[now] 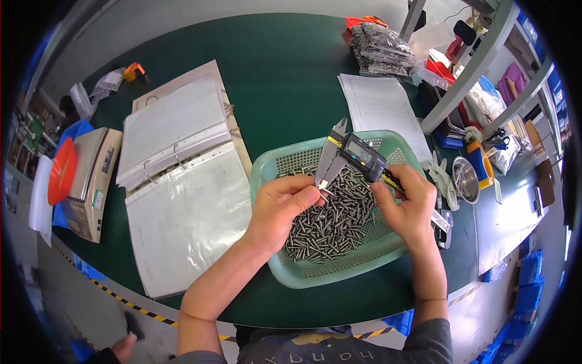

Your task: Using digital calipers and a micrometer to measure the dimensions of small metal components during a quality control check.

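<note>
Over a green plastic basket, my right hand grips a digital caliper by its beam and slider, the jaws pointing up and to the left. My left hand pinches a small metal screw or pin between thumb and forefinger, right at the caliper's jaws. Whether the jaws touch it is too small to tell. Below both hands, a heap of similar small metal pieces covers much of the basket's floor.
An open ring binder lies left of the basket, with a scale and orange bowl beyond. Behind right are paper sheets and stacked bags of metal parts. A steel bowl and white gloves sit at the right.
</note>
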`<action>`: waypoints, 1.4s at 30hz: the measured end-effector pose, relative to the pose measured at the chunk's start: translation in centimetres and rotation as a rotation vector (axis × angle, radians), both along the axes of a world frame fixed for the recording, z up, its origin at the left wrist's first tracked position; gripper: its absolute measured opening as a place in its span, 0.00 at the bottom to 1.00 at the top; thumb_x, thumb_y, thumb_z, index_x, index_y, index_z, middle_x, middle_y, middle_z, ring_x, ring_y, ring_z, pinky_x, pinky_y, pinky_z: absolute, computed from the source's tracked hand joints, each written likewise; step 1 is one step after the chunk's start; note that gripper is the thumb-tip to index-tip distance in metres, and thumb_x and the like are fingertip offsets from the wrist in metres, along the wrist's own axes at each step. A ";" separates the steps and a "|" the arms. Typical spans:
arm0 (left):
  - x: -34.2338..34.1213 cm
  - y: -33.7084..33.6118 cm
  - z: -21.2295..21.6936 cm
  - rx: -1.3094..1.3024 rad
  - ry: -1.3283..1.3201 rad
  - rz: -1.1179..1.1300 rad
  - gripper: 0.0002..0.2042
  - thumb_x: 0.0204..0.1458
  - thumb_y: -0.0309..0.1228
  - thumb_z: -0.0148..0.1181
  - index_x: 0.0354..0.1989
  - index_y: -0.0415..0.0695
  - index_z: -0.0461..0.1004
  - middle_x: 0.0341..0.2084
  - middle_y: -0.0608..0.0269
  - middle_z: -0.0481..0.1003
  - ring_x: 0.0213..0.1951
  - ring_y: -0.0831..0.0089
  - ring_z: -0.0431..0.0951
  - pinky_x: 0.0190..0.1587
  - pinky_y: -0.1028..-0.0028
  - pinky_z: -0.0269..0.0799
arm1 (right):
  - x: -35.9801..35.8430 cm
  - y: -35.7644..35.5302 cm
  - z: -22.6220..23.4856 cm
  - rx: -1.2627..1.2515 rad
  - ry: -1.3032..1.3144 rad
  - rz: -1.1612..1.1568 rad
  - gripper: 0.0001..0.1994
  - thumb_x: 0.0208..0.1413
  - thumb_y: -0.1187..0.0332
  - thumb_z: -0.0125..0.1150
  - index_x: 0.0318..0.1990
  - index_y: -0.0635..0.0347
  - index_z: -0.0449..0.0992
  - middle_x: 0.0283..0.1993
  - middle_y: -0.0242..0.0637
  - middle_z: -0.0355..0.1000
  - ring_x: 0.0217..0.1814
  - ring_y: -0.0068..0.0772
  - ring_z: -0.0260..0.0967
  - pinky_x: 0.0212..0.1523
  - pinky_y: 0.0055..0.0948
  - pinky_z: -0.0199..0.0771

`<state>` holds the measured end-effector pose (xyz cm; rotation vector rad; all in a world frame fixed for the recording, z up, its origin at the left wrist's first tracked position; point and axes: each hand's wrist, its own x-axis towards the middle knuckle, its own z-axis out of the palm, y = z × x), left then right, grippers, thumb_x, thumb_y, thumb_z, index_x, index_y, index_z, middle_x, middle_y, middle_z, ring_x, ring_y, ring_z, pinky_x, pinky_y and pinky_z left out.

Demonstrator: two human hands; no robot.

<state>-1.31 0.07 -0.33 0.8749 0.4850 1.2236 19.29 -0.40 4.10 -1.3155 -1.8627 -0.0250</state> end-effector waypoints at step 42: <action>0.3 0.8 -0.6 -0.039 0.047 0.127 0.07 0.44 0.20 0.57 0.32 0.37 0.69 0.29 0.63 0.72 0.32 0.78 0.71 0.37 0.80 0.68 | 0.1 0.5 0.4 0.006 -0.090 -0.017 0.12 0.40 0.66 0.61 0.31 0.62 0.69 0.23 0.39 0.67 0.18 0.39 0.65 0.18 0.29 0.63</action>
